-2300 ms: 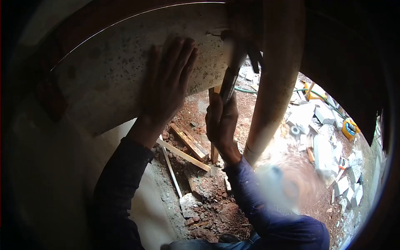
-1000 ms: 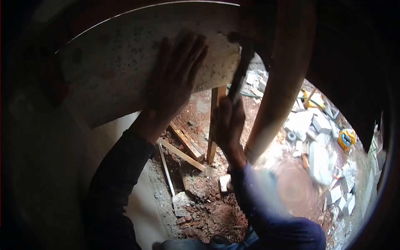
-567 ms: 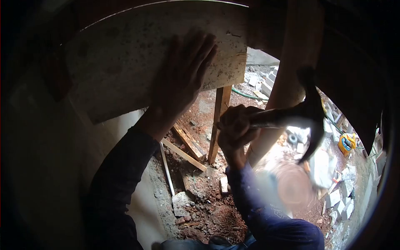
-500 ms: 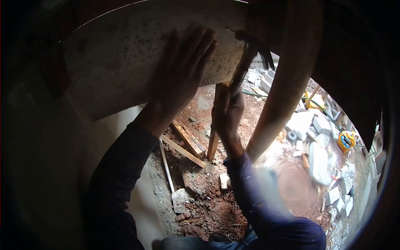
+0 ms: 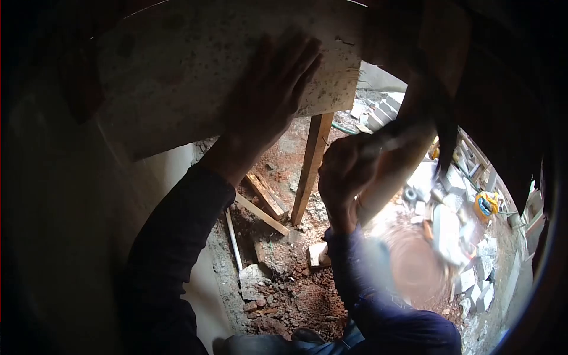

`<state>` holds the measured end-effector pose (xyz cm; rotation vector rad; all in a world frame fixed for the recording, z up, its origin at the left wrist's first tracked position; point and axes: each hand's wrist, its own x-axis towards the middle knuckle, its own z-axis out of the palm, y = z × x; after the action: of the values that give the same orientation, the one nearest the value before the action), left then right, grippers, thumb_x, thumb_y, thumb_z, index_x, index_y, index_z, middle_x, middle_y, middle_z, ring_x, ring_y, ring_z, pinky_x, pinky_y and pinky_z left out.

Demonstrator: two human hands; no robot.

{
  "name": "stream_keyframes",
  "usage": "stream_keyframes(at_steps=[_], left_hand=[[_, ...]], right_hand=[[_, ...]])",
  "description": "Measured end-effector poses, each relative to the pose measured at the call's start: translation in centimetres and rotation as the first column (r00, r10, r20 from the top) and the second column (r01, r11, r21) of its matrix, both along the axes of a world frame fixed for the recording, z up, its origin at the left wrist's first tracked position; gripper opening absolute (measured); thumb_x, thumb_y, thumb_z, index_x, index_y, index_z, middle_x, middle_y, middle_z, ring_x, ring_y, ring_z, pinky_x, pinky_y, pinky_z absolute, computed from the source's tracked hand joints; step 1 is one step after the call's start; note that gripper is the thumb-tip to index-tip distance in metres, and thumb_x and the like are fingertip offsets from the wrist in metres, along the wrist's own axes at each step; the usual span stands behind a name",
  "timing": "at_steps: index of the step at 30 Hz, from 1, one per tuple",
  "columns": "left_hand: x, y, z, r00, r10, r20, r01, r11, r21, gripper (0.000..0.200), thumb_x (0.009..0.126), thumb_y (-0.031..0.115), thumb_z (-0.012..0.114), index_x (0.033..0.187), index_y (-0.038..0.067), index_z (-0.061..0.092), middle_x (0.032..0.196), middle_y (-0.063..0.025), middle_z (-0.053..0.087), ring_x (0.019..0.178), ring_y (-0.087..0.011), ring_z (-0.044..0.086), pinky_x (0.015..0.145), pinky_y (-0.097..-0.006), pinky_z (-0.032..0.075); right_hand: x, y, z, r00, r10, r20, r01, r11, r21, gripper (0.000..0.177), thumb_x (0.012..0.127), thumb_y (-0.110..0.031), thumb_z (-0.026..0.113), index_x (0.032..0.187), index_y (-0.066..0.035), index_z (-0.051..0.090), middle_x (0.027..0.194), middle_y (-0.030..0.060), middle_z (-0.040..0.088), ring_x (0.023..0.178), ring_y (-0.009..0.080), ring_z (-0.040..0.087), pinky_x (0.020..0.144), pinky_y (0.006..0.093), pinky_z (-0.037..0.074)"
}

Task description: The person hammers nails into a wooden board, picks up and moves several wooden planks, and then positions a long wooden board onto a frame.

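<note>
My left hand point(image 5: 266, 89) lies flat against a speckled wooden board point(image 5: 171, 77), fingers stretched out and pointing up. A nail point(image 5: 345, 41) sticks out of the board near its upper right corner. In my right hand point(image 5: 349, 168) is a claw hammer point(image 5: 408, 127), tilted to the right and away from the board. Its head is dark and smeared by motion in front of a round wooden post point(image 5: 447, 47). Below the board's right end stands an upright wooden strip point(image 5: 312, 171).
Loose timber pieces point(image 5: 264, 198) and a white-handled tool point(image 5: 234, 239) lie on reddish soil and rubble. To the right are broken blocks point(image 5: 447, 231) and a yellow bag point(image 5: 486, 204). A pale wall point(image 5: 204, 284) runs along the left.
My right hand has moved right and slightly down, swinging the hammer away from the nail. My left hand stays flat on the board. The view has shifted a little.
</note>
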<state>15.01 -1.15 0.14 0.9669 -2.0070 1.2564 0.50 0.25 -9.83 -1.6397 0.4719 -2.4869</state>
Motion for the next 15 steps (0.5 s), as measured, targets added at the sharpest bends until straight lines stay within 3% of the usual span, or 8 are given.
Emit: stream_keyframes(at_steps=[2,4,6,8,10,12,13,15], left_hand=[[0.1,-0.2,0.0,1.000,0.006,0.000,-0.006,1.000,-0.019,0.074,0.078,0.009,0.059,0.147,0.009,0.033,0.158,-0.0076,0.022,0.147,-0.0261,0.017,0.119,-0.0544,0.013],[0.1,-0.2,-0.4,1.000,0.006,-0.001,-0.006,1.000,-0.030,0.074,0.079,0.009,0.059,0.148,0.010,0.033,0.158,-0.0074,0.022,0.147,-0.0260,0.017,0.119,-0.0542,0.013],[0.1,-0.4,-0.3,1.000,-0.005,0.000,0.005,0.998,-0.055,0.074,0.079,0.009,0.059,0.148,0.010,0.033,0.158,-0.0072,0.021,0.147,-0.0264,0.017,0.119,-0.0540,0.013],[-0.2,-0.4,0.0,1.000,0.003,-0.001,-0.003,0.998,-0.060,0.074,0.079,0.009,0.059,0.148,0.011,0.033,0.158,-0.0070,0.021,0.147,-0.0262,0.017,0.119,-0.0540,0.013],[0.3,-0.3,-0.2,1.000,0.029,0.006,-0.029,0.998,-0.053,0.074,0.078,0.010,0.060,0.148,0.011,0.033,0.158,-0.0067,0.021,0.147,-0.0261,0.016,0.119,-0.0540,0.012],[0.1,-0.2,-0.4,0.999,0.036,0.012,-0.036,0.999,-0.039,0.074,0.079,0.010,0.059,0.148,0.011,0.032,0.158,-0.0064,0.021,0.147,-0.0257,0.016,0.119,-0.0538,0.012],[-0.3,-0.2,-0.6,1.000,0.026,0.008,-0.026,0.999,-0.036,0.074,0.079,0.010,0.059,0.148,0.011,0.032,0.158,-0.0064,0.021,0.147,-0.0257,0.016,0.119,-0.0538,0.012],[0.1,-0.6,-0.3,1.000,0.009,0.006,-0.009,0.999,-0.034,0.075,0.078,0.010,0.060,0.148,0.011,0.032,0.158,-0.0070,0.021,0.147,-0.0257,0.016,0.119,-0.0535,0.012]], right_hand=[[-0.8,-2.0,-2.3,0.995,0.055,-0.089,-0.064,0.992,-0.110,0.019,0.097,-0.017,0.051,0.084,-0.004,0.046,0.063,-0.0004,0.048,0.049,0.0103,0.046,0.044,0.0269,0.039],[-0.1,-1.7,1.1,0.928,-0.281,-0.244,0.350,0.880,0.321,0.021,0.098,-0.019,0.050,0.088,-0.001,0.048,0.064,0.0006,0.048,0.052,0.0105,0.046,0.047,0.0275,0.039],[0.3,-0.6,2.0,0.992,-0.106,-0.075,0.128,0.904,0.408,0.022,0.098,-0.021,0.050,0.091,0.000,0.049,0.064,0.0010,0.048,0.054,0.0089,0.045,0.048,0.0257,0.038],[0.3,0.9,1.9,0.941,-0.327,-0.089,0.336,0.867,0.369,0.022,0.097,-0.021,0.050,0.091,-0.001,0.049,0.065,0.0006,0.048,0.055,0.0063,0.043,0.048,0.0255,0.037],[-2.1,-1.5,-1.6,0.928,-0.262,-0.264,0.276,0.961,0.017,0.022,0.098,-0.022,0.050,0.092,-0.001,0.051,0.065,-0.0005,0.045,0.055,0.0048,0.041,0.047,0.0244,0.032],[-2.5,-4.5,-1.8,0.494,-0.776,-0.392,0.777,0.596,-0.200,0.020,0.098,-0.023,0.050,0.090,-0.004,0.052,0.064,-0.0020,0.045,0.055,0.0038,0.041,0.047,0.0227,0.031],[-0.4,-3.5,-0.2,0.985,-0.082,-0.149,0.126,0.939,0.320,0.021,0.099,-0.025,0.049,0.087,-0.007,0.050,0.064,-0.0022,0.046,0.054,0.0045,0.043,0.048,0.0231,0.032],[0.2,0.0,2.1,0.995,-0.092,-0.038,0.099,0.868,0.487,0.019,0.098,-0.021,0.051,0.089,-0.005,0.049,0.065,0.0018,0.047,0.054,0.0081,0.046,0.048,0.0268,0.036]])
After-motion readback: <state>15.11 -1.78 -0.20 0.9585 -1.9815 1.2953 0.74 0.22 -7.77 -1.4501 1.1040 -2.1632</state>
